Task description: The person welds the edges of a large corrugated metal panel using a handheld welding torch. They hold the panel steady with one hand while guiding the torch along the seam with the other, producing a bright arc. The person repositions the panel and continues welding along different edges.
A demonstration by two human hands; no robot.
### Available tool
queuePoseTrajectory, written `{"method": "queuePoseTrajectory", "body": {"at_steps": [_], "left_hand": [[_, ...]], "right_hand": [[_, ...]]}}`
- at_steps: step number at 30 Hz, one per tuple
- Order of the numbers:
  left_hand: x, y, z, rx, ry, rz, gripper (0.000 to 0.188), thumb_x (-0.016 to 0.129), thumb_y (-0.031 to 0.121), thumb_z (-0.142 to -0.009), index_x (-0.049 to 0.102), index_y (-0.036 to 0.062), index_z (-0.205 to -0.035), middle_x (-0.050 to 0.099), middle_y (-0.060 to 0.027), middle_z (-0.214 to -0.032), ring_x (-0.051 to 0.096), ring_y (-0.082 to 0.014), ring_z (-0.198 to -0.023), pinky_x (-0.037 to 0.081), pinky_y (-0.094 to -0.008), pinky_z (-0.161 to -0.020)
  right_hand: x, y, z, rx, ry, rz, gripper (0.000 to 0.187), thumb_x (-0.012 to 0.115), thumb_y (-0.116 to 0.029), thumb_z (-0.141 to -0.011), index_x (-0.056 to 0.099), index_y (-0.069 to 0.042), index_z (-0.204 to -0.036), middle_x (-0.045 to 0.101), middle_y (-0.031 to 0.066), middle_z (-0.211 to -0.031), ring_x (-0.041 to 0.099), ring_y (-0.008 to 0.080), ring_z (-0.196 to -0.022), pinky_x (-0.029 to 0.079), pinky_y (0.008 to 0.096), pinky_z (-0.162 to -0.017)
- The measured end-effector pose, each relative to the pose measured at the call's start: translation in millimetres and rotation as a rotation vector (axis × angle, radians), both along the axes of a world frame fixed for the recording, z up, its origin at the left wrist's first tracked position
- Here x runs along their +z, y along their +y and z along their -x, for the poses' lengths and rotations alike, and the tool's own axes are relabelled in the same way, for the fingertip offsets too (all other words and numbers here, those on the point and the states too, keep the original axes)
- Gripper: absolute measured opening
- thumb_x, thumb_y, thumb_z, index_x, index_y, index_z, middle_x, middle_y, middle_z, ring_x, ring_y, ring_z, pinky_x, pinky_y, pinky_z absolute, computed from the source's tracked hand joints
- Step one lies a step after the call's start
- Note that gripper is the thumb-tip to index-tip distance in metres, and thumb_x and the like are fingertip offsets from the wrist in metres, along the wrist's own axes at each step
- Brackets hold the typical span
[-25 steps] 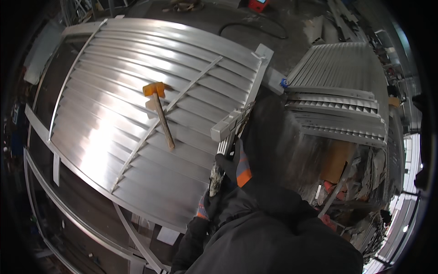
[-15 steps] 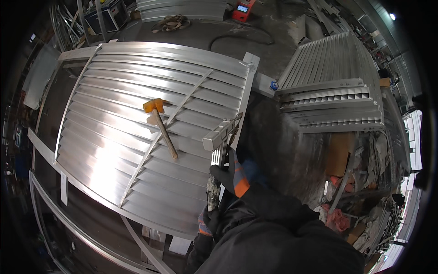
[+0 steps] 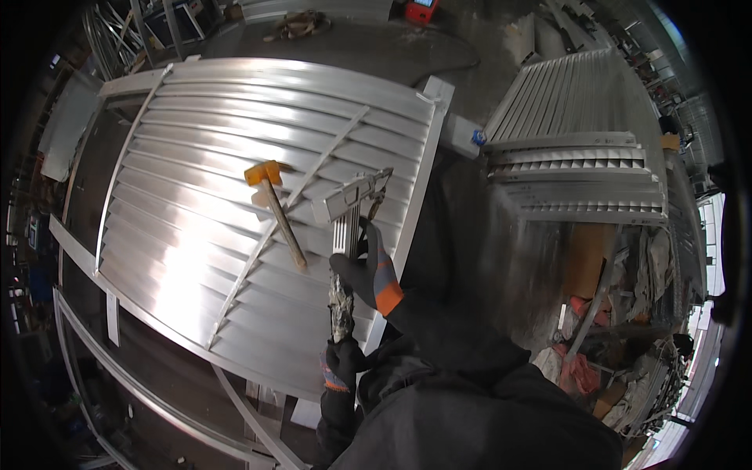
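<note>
My right hand (image 3: pixel 362 270), in a black glove with an orange and grey cuff, is closed around the ribbed neck of a silver T-shaped tool (image 3: pixel 345 204). Its block-shaped head tapers to a point on the right; I cannot make out its exact kind. Lower down, my gloved left hand (image 3: pixel 343 360) grips the end of the tool's worn, wrapped handle (image 3: pixel 340 305). The tool is held over the right side of a slatted aluminium panel (image 3: pixel 188 204). On the slats, left of the tool, lies a mallet (image 3: pixel 276 205) with a yellow head and wooden handle.
A thin diagonal bar (image 3: pixel 247 278) crosses the panel. To the right stands a stack of louvred panels (image 3: pixel 572 141), with cardboard (image 3: pixel 587 254) and scrap below it. Metal rails (image 3: pixel 149 392) run at the lower left. A red device (image 3: pixel 421 11) stands at the back.
Both hands have carried the silver tool left and slightly up, further over the panel. My view has shifted slightly. The mallet stays on the slats.
</note>
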State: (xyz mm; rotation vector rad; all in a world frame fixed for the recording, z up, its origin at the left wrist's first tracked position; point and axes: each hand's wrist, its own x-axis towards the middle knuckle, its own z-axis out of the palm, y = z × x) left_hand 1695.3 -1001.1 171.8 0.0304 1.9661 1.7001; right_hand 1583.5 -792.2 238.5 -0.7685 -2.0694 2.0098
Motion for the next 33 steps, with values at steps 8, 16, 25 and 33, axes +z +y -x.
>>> {"method": "queuePoseTrajectory", "body": {"at_steps": [8, 16, 25, 33], "left_hand": [[22, 36, 14, 0.11, -0.337, -0.003, 0.04, 0.058, 0.036, -0.101, 0.069, -0.0024, -0.098, 0.066, -0.0042, -0.069, 0.063, -0.0146, -0.06, 0.048, -0.0302, -0.053], [8, 66, 40, 0.072, -0.411, 0.144, 0.036, 0.063, 0.031, -0.101, 0.068, -0.0005, -0.118, 0.071, -0.0042, -0.078, 0.066, -0.0121, -0.069, 0.052, -0.0295, -0.061], [26, 60, 40, 0.008, -0.497, 0.524, 0.051, 0.059, 0.046, -0.102, 0.073, -0.0032, -0.106, 0.07, -0.0048, -0.075, 0.066, -0.0131, -0.068, 0.049, -0.0286, -0.058], [10, 53, 36, 0.037, -0.561, 0.311, 0.04, 0.06, 0.034, -0.104, 0.069, -0.0028, -0.118, 0.073, -0.0081, -0.087, 0.07, -0.0144, -0.078, 0.054, -0.0303, -0.065]], "right_hand": [[-54, 31, 4, -0.084, -0.137, 0.183, 0.078, 0.082, -0.024, -0.086, 0.038, -0.002, -0.146, 0.066, 0.0112, -0.107, 0.066, 0.0183, -0.088, 0.057, 0.034, -0.076], [-81, 73, 33, -0.111, -0.188, 0.245, 0.077, 0.083, -0.022, -0.083, 0.04, -0.001, -0.143, 0.066, 0.01, -0.104, 0.066, 0.0189, -0.08, 0.058, 0.0348, -0.075], [-89, 61, 25, -0.087, -0.339, 0.403, 0.083, 0.082, -0.018, -0.078, 0.037, 0.002, -0.145, 0.06, 0.0115, -0.108, 0.062, 0.0188, -0.092, 0.057, 0.0356, -0.078], [-105, 67, 18, -0.132, -0.32, 0.293, 0.073, 0.079, -0.017, -0.08, 0.043, 0.001, -0.14, 0.059, 0.0113, -0.106, 0.063, 0.0201, -0.088, 0.057, 0.0363, -0.077]]}}
